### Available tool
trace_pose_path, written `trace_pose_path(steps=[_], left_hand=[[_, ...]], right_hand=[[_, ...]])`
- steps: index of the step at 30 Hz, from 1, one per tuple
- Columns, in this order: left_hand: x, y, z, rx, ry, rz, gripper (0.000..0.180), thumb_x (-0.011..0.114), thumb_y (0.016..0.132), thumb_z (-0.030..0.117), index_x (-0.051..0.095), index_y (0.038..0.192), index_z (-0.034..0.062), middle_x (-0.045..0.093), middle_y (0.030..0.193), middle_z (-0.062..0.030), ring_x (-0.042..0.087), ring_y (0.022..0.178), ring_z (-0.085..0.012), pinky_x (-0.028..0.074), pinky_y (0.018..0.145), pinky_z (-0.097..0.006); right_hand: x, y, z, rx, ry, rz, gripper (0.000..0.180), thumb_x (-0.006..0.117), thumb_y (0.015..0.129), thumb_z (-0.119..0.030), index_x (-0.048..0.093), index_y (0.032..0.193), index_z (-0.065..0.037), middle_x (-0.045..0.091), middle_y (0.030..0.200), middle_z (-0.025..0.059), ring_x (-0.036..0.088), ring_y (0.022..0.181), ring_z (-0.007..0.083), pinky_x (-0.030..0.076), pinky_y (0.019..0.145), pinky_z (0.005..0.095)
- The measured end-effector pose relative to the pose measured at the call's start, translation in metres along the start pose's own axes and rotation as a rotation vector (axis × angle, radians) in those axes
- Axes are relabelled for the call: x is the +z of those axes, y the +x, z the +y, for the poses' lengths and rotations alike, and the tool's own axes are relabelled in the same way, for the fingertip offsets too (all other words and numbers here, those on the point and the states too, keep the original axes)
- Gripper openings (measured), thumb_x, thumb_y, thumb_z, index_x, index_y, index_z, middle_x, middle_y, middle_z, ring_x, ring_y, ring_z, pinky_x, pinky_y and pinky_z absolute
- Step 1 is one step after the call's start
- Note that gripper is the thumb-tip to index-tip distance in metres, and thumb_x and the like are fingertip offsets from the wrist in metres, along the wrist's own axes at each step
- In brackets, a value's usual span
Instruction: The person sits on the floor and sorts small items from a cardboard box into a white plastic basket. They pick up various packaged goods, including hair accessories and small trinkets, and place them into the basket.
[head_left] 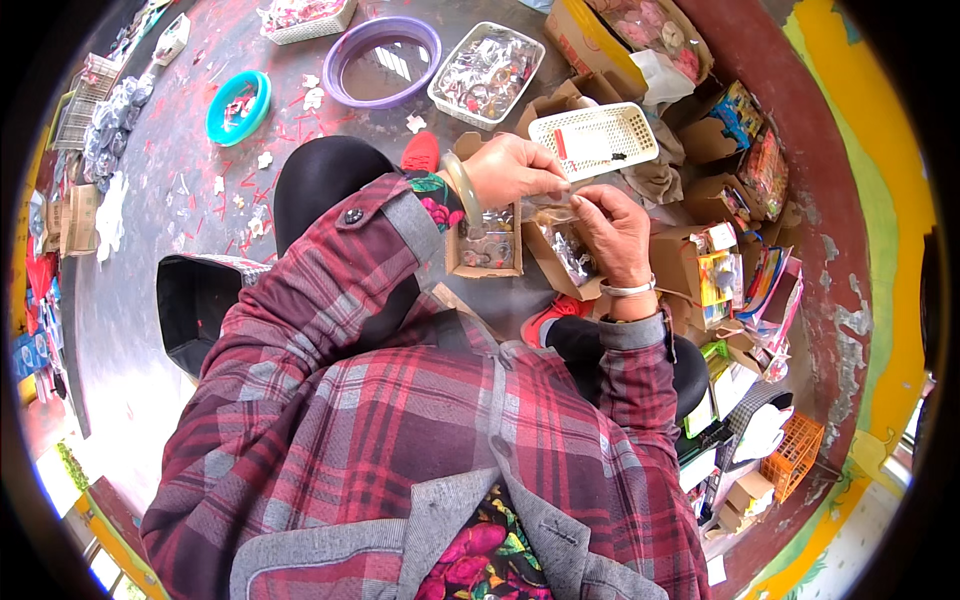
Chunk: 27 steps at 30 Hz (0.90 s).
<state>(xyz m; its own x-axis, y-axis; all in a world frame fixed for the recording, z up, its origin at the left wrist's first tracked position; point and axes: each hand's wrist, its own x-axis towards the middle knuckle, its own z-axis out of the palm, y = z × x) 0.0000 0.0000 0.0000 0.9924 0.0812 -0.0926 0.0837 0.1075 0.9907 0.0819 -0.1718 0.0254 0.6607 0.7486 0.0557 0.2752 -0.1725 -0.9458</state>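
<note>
two hands (515, 168) up in the middle, both on one clear little bag (556, 203). two small open cardboard boxes (484, 252) right under them. white baskets (592, 140): three i can count, one purple round basin (382, 60), one teal bowl (238, 106), one orange crate (793, 452). two red shoes (421, 152). maybe more boxes on the right, too cluttered to count.
</note>
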Motion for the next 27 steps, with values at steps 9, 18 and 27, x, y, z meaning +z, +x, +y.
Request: trace_pose_path(steps=[9, 18, 27], left_hand=[[0.003, -0.002, 0.006, -0.024, 0.046, 0.035, 0.011, 0.06, 0.079, 0.007, 0.063, 0.085, -0.0017, 0.062, 0.076, -0.0035, 0.056, 0.072, -0.0072, 0.045, 0.067, -0.02], [-0.003, -0.004, 0.009, -0.067, 0.055, 0.078, 0.01, 0.06, 0.078, 0.01, 0.063, 0.08, 0.0009, 0.062, 0.07, -0.0019, 0.053, 0.062, -0.005, 0.041, 0.054, -0.018], [-0.004, -0.005, 0.018, -0.16, -0.021, 0.108, 0.012, 0.061, 0.079, 0.015, 0.063, 0.08, 0.0031, 0.062, 0.068, -0.0007, 0.049, 0.055, -0.0028, 0.035, 0.045, -0.017]], right_hand=[[0.003, 0.0, 0.001, 0.011, 0.035, -0.01, 0.006, 0.062, 0.076, -0.004, 0.061, 0.079, 0.002, 0.057, 0.068, 0.002, 0.05, 0.057, 0.0057, 0.04, 0.051, 0.0194], [0.002, -0.001, 0.003, 0.121, 0.064, -0.037, 0.007, 0.061, 0.078, -0.004, 0.061, 0.079, 0.003, 0.057, 0.067, 0.0002, 0.05, 0.058, 0.0043, 0.04, 0.052, 0.018], [-0.004, 0.001, 0.008, 0.191, 0.245, -0.055, 0.009, 0.061, 0.078, -0.007, 0.062, 0.079, 0.002, 0.057, 0.066, -0.001, 0.049, 0.058, 0.0037, 0.038, 0.052, 0.0166]])
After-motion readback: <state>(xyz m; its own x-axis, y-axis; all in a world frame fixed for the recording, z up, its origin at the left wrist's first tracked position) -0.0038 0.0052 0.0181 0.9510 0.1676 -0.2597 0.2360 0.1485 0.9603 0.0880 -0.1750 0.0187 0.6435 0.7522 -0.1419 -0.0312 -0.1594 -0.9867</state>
